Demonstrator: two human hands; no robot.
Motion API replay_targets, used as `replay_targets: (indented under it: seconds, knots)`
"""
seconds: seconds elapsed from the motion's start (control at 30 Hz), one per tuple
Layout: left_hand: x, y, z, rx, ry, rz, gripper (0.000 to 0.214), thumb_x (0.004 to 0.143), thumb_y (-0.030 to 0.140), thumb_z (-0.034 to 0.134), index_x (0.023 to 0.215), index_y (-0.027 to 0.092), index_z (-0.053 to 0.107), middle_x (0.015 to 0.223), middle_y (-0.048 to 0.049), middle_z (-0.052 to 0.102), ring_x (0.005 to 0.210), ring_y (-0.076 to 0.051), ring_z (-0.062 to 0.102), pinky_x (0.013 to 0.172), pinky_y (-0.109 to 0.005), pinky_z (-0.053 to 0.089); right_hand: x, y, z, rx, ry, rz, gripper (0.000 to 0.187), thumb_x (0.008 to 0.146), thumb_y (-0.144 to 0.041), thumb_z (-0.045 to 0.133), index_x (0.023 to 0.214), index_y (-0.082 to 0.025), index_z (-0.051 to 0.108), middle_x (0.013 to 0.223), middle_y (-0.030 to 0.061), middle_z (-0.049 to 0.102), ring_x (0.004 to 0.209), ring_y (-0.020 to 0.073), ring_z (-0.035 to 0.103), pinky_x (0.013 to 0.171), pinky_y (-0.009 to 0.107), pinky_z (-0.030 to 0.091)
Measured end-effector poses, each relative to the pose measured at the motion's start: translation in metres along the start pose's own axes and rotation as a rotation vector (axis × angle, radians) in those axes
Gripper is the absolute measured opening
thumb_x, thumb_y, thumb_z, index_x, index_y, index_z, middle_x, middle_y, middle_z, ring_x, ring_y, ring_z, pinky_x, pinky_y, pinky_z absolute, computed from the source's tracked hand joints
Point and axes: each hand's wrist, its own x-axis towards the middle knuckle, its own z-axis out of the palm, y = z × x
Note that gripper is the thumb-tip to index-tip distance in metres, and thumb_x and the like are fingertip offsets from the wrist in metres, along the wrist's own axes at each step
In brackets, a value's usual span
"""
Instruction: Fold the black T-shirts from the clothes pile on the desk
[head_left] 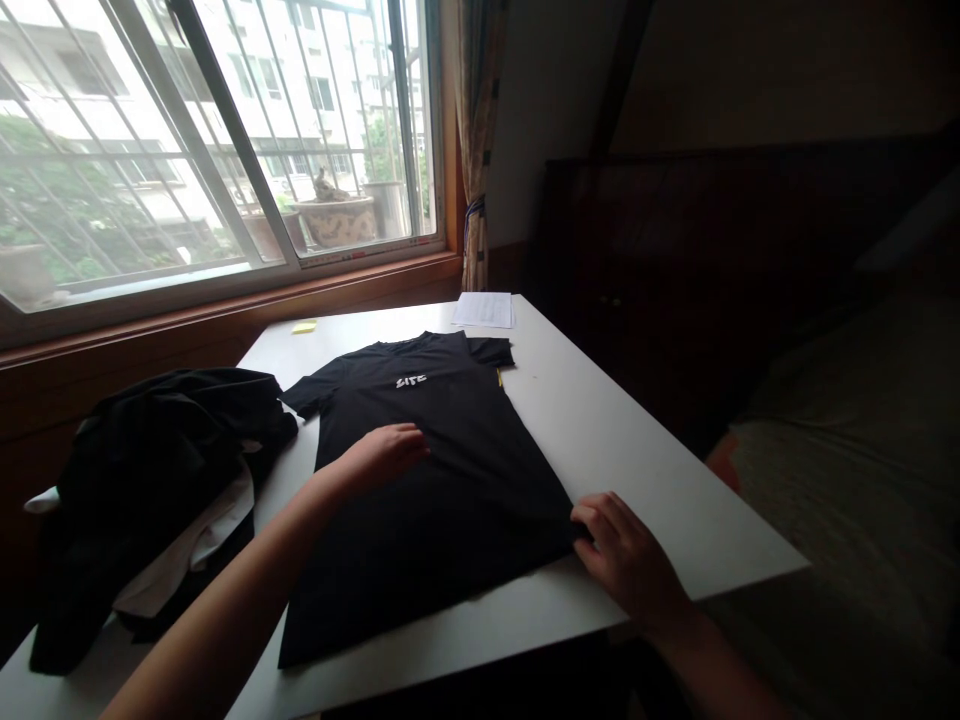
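A black T-shirt with small white lettering on the chest lies flat on the white table, collar towards the window. My left hand rests palm down on the middle of the shirt, fingers stretched out. My right hand is at the shirt's near right hem corner, fingers curled and pinching the fabric edge.
A heap of black and white clothes sits at the table's left. A white sheet of paper and a yellow sticky note lie at the far edge below the window. A dark sofa stands to the right.
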Motion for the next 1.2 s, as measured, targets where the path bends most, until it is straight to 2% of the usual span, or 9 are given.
replay_targets:
  seconds: [0.07, 0.17, 0.27, 0.4, 0.5, 0.73, 0.87, 1.07, 1.2]
  knots:
    - [0.036, -0.014, 0.011, 0.173, 0.073, -0.024, 0.021, 0.101, 0.026, 0.05, 0.094, 0.018, 0.067, 0.093, -0.0046, 0.064, 0.079, -0.014, 0.06, 0.069, -0.024, 0.044, -0.001, 0.004, 0.001, 0.002, -0.021, 0.0, 0.03, 0.084, 0.001, 0.051, 0.105, -0.021, 0.052, 0.098, 0.0077, 0.06, 0.094, 0.026, 0.059, 0.085, 0.043, 0.051]
    - [0.086, -0.022, 0.025, 0.24, 0.095, -0.016, 0.021, 0.1, 0.022, 0.049, 0.094, 0.017, 0.068, 0.094, -0.0062, 0.064, 0.078, -0.015, 0.058, 0.068, -0.024, 0.044, -0.003, 0.01, 0.002, 0.011, -0.073, 0.01, 0.03, 0.083, 0.001, 0.051, 0.103, -0.021, 0.052, 0.094, 0.0063, 0.061, 0.09, 0.0252, 0.061, 0.082, 0.042, 0.052]
    - [0.128, -0.022, 0.038, 0.276, 0.087, 0.027, 0.022, 0.1, 0.017, 0.047, 0.094, 0.016, 0.068, 0.095, -0.0078, 0.063, 0.081, -0.016, 0.057, 0.07, -0.026, 0.045, -0.006, 0.013, 0.002, 0.024, -0.095, 0.027, 0.029, 0.081, 0.0, 0.052, 0.102, -0.021, 0.053, 0.094, 0.0064, 0.063, 0.09, 0.0249, 0.063, 0.081, 0.04, 0.054]
    - [0.174, -0.015, 0.056, 0.321, 0.047, 0.149, 0.023, 0.099, 0.013, 0.046, 0.099, 0.016, 0.069, 0.101, -0.0088, 0.063, 0.089, -0.018, 0.057, 0.077, -0.028, 0.045, -0.011, 0.014, 0.001, 0.031, -0.065, 0.047, 0.025, 0.082, -0.003, 0.052, 0.098, -0.022, 0.055, 0.091, 0.0063, 0.065, 0.086, 0.0243, 0.065, 0.078, 0.039, 0.056]
    - [0.199, -0.01, 0.065, 0.353, 0.003, 0.246, 0.026, 0.098, 0.009, 0.044, 0.102, 0.017, 0.069, 0.106, -0.0089, 0.064, 0.089, -0.018, 0.056, 0.075, -0.029, 0.044, -0.016, 0.015, -0.001, 0.013, -0.008, 0.021, 0.02, 0.087, -0.007, 0.053, 0.1, -0.022, 0.057, 0.091, 0.0064, 0.066, 0.087, 0.024, 0.066, 0.08, 0.041, 0.057]
    - [0.223, -0.01, 0.072, 0.396, -0.06, 0.398, 0.022, 0.095, 0.008, 0.049, 0.09, 0.018, 0.068, 0.099, -0.0101, 0.064, 0.09, -0.02, 0.055, 0.071, -0.03, 0.043, -0.024, 0.012, -0.006, 0.029, 0.049, -0.072, 0.022, 0.092, -0.008, 0.058, 0.109, -0.022, 0.061, 0.096, 0.0064, 0.07, 0.092, 0.0222, 0.068, 0.087, 0.041, 0.058]
    - [0.228, -0.013, 0.075, 0.394, -0.045, 0.419, 0.024, 0.096, 0.01, 0.047, 0.088, 0.017, 0.068, 0.101, -0.0115, 0.063, 0.093, -0.022, 0.055, 0.075, -0.033, 0.045, -0.02, 0.008, -0.011, 0.094, 0.048, -0.045, 0.026, 0.092, -0.006, 0.058, 0.111, -0.023, 0.061, 0.096, 0.0057, 0.069, 0.089, 0.0211, 0.067, 0.083, 0.039, 0.058]
    - [0.238, -0.014, 0.076, 0.376, -0.05, 0.352, 0.026, 0.098, 0.01, 0.043, 0.091, 0.014, 0.068, 0.106, -0.0129, 0.063, 0.094, -0.022, 0.057, 0.074, -0.031, 0.045, -0.019, 0.005, -0.01, 0.117, 0.064, -0.032, 0.027, 0.092, -0.004, 0.057, 0.111, -0.024, 0.06, 0.092, 0.006, 0.066, 0.084, 0.0208, 0.064, 0.075, 0.038, 0.056]
    - [0.245, -0.009, 0.08, 0.346, -0.057, 0.221, 0.028, 0.096, 0.008, 0.041, 0.091, 0.011, 0.069, 0.104, -0.0144, 0.064, 0.081, -0.019, 0.059, 0.069, -0.03, 0.044, -0.023, 0.004, -0.007, 0.08, 0.045, -0.032, 0.027, 0.091, -0.002, 0.055, 0.106, -0.024, 0.06, 0.09, 0.0053, 0.065, 0.08, 0.0199, 0.061, 0.073, 0.037, 0.054]
